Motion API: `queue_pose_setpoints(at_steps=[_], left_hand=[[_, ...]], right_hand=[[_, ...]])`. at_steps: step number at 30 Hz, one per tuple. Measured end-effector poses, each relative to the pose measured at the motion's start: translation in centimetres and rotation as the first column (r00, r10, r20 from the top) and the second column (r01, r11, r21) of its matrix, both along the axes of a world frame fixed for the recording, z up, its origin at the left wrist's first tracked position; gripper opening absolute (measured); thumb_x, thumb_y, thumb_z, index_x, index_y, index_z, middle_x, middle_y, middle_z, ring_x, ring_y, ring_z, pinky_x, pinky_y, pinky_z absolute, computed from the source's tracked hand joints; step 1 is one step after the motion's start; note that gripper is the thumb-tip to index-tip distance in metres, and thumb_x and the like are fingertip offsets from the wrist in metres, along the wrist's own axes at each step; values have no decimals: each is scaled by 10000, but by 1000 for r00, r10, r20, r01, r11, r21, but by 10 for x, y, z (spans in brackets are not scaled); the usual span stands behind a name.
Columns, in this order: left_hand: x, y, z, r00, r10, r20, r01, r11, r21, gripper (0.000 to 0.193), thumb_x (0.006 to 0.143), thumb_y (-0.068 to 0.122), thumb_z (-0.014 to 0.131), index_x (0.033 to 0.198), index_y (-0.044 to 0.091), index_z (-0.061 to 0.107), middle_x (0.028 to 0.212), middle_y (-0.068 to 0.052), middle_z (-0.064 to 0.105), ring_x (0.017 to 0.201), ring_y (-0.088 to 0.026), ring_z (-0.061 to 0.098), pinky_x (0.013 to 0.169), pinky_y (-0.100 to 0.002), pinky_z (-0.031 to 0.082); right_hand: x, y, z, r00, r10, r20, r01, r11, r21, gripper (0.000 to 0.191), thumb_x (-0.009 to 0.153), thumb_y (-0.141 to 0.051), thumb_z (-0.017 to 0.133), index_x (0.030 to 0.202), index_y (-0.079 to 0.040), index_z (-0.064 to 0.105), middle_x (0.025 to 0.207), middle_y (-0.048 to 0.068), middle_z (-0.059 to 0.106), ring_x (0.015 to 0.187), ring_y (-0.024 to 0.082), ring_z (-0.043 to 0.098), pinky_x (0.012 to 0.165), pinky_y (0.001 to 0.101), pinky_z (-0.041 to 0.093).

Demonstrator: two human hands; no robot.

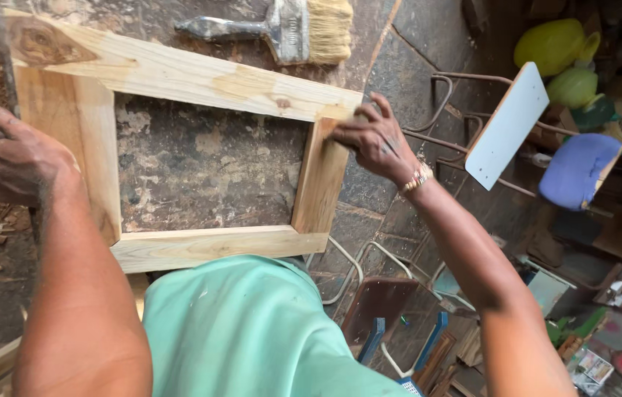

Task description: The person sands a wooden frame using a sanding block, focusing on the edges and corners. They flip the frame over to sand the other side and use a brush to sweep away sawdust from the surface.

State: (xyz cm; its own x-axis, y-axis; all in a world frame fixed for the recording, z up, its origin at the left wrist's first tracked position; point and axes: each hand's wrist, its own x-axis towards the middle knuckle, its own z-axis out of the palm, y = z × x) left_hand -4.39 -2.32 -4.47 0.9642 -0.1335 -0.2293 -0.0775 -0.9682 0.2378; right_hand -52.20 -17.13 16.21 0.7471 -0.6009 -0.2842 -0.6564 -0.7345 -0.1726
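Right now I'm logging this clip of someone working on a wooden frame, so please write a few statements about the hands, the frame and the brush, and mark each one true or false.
1. The right hand presses on the wooden frame at its right upper corner. True.
2. The left hand holds the paintbrush. False: the brush lies alone beyond the frame, and the left hand rests at the frame's left side.
3. The frame lies flat on a mottled stone surface. True.
4. The frame is painted blue. False: it is bare pale wood.
5. A bracelet sits on the right wrist. True.
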Motion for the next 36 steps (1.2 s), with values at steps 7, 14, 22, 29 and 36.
queue_pose_setpoints(at_steps=[7, 14, 22, 29, 36], left_hand=[[-6, -8, 21, 996, -63, 63, 62, 998, 15, 775, 981, 837, 162, 833, 211, 595, 877, -53, 574, 877, -272, 551, 788, -482, 399], [-8, -14, 34, 997, -18, -74, 19, 1000, 11, 835, 941, 863, 142, 876, 183, 622, 911, -67, 608, 894, -262, 593, 814, -498, 427], [-6, -7, 24, 999, -12, -48, 10, 999, -43, 838, 931, 865, 160, 860, 188, 650, 958, -59, 602, 922, -261, 614, 839, -535, 416], [-8, -13, 29, 998, 16, -67, -18, 999, -32, 822, 945, 857, 174, 867, 181, 635, 906, -64, 632, 905, -295, 614, 902, -528, 420], [-6, -13, 37, 997, -6, -73, 6, 1000, 2, 842, 933, 874, 146, 865, 193, 635, 911, -60, 597, 840, -261, 576, 788, -478, 407]], right_hand=[[-2, -8, -4, 998, 27, -55, -22, 995, 97, 319, 900, -145, 672, 1191, -238, 762, 1189, -51, 740, 1057, 184, 602, 1184, 481, 238], [-7, 1, -5, 981, -189, 52, 188, 982, 32, 487, 866, 50, 594, 1270, -188, 726, 1260, 15, 730, 1150, 216, 610, 1184, 426, 273], [1, 18, -10, 990, -72, 117, 72, 997, 2, 391, 909, -108, 678, 1294, -155, 721, 1271, 36, 722, 1119, 226, 595, 1190, 456, 228], [3, 0, -4, 985, -171, 29, 172, 983, -62, 480, 936, 89, 543, 1142, -275, 777, 1225, -54, 744, 1102, 149, 617, 1161, 405, 322], [22, 34, -10, 947, -308, -91, 313, 948, 52, 373, 908, -79, 515, 1152, -238, 747, 1134, 20, 757, 1053, 198, 657, 981, 392, 439]])
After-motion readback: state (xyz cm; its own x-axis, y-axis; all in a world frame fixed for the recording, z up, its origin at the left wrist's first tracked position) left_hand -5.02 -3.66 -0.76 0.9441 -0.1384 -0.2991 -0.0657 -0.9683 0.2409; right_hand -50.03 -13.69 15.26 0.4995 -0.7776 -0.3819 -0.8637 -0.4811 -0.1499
